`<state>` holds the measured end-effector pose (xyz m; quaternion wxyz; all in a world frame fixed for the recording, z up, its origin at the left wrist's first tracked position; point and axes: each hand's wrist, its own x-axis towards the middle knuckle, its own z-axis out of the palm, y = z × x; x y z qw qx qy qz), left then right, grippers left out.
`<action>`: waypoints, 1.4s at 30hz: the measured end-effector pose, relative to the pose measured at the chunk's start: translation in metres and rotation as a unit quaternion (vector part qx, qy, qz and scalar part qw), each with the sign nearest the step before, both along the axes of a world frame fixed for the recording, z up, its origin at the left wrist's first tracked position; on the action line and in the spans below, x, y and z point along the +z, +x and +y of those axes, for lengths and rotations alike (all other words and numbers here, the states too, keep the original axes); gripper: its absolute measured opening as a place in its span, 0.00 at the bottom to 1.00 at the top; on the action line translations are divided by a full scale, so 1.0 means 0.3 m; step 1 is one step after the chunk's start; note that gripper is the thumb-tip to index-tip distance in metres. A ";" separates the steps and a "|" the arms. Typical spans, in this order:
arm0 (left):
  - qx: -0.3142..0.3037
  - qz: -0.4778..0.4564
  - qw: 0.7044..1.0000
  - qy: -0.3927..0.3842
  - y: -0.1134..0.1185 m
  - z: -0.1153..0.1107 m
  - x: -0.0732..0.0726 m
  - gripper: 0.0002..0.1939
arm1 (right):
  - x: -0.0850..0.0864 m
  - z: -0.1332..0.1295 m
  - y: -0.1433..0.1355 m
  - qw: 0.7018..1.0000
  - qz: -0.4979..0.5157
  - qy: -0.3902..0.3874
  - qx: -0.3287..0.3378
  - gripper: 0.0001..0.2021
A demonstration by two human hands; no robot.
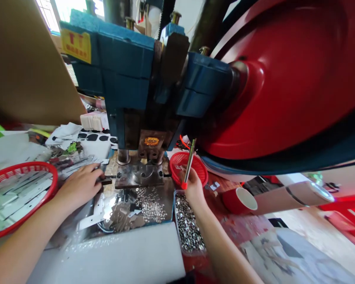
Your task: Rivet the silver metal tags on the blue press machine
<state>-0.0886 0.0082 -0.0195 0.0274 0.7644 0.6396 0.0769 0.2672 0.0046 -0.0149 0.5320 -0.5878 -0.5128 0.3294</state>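
My left hand (84, 183) is left of the metal die (139, 175) of a blue press (127, 63). Its fingers are bent around the end of a dark thin piece (106, 181) beside the die. To the right, my right hand (193, 183) is over the near edge of a small red basket (202, 169). A metal rod with a red end (189, 161) stands tilted at its fingers, and whether they grip it is unclear. Small metal parts (150, 205) and flat plates (121, 217) lie in front of the die.
A red basket of flat strips (55, 181) stands at the left. A clear box of shiny parts (175, 221) is below my right hand. The large red wheel (290, 79) fills the upper right. A white block (127, 256) lies in front, and a red cup (235, 201) lies tilted at right.
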 end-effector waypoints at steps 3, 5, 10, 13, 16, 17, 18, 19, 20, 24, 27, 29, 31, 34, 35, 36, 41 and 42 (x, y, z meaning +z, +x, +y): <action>-0.011 -0.008 1.000 -0.015 0.000 -0.016 0.015 0.11 | -0.006 -0.069 -0.065 0.973 -0.168 0.003 0.156 0.07; 0.016 -0.030 0.999 -0.032 0.012 -0.036 0.029 0.12 | -0.007 -0.096 -0.127 0.924 -0.280 0.025 0.260 0.08; 0.045 -0.162 0.984 -0.050 0.068 -0.095 0.048 0.19 | -0.004 -0.095 -0.225 0.851 -0.454 0.038 0.262 0.06; 0.038 -0.275 0.959 -0.058 0.103 -0.122 0.054 0.21 | -0.004 -0.091 -0.238 0.813 -0.526 0.034 0.246 0.05; 0.031 -0.346 0.935 -0.076 0.134 -0.140 0.067 0.21 | 0.004 -0.095 -0.236 0.799 -0.550 0.050 0.238 0.05; 0.038 -0.360 0.929 -0.078 0.143 -0.145 0.074 0.20 | 0.012 -0.094 -0.235 0.805 -0.545 0.054 0.228 0.04; 0.052 -0.370 0.924 -0.082 0.152 -0.149 0.082 0.20 | 0.021 -0.089 -0.235 0.816 -0.535 0.058 0.212 0.04; 0.073 -0.376 0.920 -0.087 0.160 -0.152 0.090 0.20 | 0.033 -0.079 -0.236 0.830 -0.521 0.063 0.190 0.04; 0.096 -0.379 0.915 -0.098 0.167 -0.153 0.097 0.20 | 0.047 -0.064 -0.238 0.843 -0.505 0.073 0.168 0.04; 0.150 -0.411 0.888 -0.142 0.192 -0.138 0.112 0.22 | 0.097 0.027 -0.258 0.850 -0.494 0.125 0.129 0.06; 0.140 -0.451 0.867 -0.156 0.209 -0.114 0.103 0.21 | 0.116 0.079 -0.268 0.822 -0.529 0.145 0.155 0.07; 0.130 -0.464 0.860 -0.166 0.223 -0.097 0.095 0.21 | 0.120 0.090 -0.262 0.810 -0.537 0.159 0.173 0.09; 0.123 -0.470 0.859 -0.159 0.241 -0.081 0.092 0.19 | 0.116 0.088 -0.249 0.813 -0.525 0.168 0.188 0.11; 0.100 -0.468 0.869 -0.123 0.277 -0.052 0.096 0.16 | 0.093 0.085 -0.229 0.857 -0.437 0.169 0.214 0.14; 0.090 -0.465 0.874 -0.111 0.292 -0.039 0.098 0.16 | 0.081 0.087 -0.226 0.879 -0.389 0.169 0.217 0.14; 0.080 -0.461 0.878 -0.100 0.307 -0.023 0.099 0.16 | 0.069 0.091 -0.225 0.900 -0.339 0.168 0.216 0.13; 0.053 -0.402 0.914 -0.007 0.367 0.068 0.074 0.13 | 0.015 0.123 -0.242 0.952 -0.223 0.135 0.163 0.04; 0.051 -0.393 0.918 0.007 0.372 0.084 0.064 0.13 | 0.008 0.129 -0.246 0.956 -0.219 0.129 0.149 0.04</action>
